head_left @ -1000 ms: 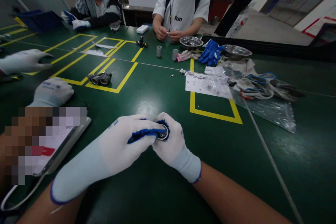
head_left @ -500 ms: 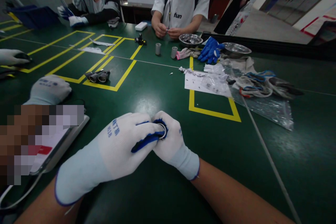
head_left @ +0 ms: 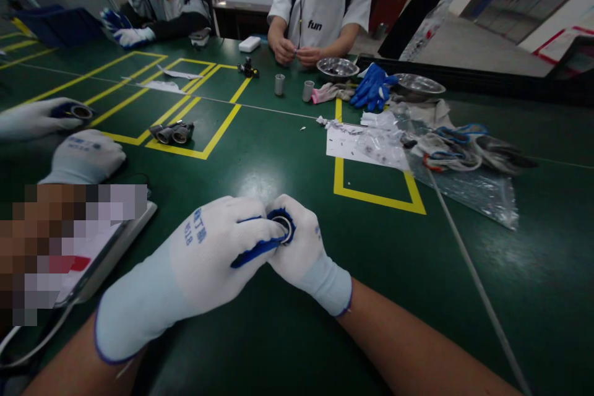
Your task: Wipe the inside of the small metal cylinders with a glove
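Near the centre, a gloved right hand [head_left: 297, 244] has its fingers curled snugly around a round metal part [head_left: 286, 227], seemingly to steady its open end for the left hand [head_left: 216, 250], whose fingers bunch close together at the rim; whether they pinch anything is hidden. From that part, grey metal pipes [head_left: 172, 133] lie at 10 o'clock within yellow tape [head_left: 221, 132], which probably marks their spot.
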A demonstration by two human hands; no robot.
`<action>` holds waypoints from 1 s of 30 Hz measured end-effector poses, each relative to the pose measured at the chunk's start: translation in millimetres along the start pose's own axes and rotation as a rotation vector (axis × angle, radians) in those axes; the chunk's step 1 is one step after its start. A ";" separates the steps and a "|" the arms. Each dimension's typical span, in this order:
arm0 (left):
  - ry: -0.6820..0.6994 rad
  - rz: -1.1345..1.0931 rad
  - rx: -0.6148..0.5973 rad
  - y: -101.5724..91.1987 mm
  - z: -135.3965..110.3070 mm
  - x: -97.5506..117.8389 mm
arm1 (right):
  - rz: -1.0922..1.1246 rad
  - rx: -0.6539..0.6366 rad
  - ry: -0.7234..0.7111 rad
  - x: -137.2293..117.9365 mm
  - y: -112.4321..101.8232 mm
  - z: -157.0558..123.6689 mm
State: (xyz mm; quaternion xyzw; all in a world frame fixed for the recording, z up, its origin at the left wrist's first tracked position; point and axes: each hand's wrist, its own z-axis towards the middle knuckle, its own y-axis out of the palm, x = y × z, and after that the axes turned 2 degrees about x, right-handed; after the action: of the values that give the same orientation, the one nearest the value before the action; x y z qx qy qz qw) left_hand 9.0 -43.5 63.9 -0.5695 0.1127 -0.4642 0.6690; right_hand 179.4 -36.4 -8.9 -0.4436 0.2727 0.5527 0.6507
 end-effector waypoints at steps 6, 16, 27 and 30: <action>-0.041 -0.042 -0.026 -1.4 -1.6 0.3 | 0.020 -0.031 -0.007 -1.0 -1.6 -0.4; -0.361 -0.286 0.031 -9.8 -0.5 -1.1 | 0.044 -0.017 0.033 0.9 0.9 -2.2; -0.478 -0.479 0.003 -9.9 4.9 -10.0 | 0.052 0.003 0.019 -1.7 -0.9 -0.4; -0.489 -0.521 0.012 -12.0 4.3 -11.5 | 0.029 0.009 -0.018 -1.8 -1.1 1.0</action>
State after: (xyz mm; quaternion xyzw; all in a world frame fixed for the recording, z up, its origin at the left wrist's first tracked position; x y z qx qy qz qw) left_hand -0.3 -31.1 71.4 -0.6694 -0.2023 -0.4698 0.5387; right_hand 179.9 -36.4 -6.5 -0.4319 0.2756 0.5647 0.6470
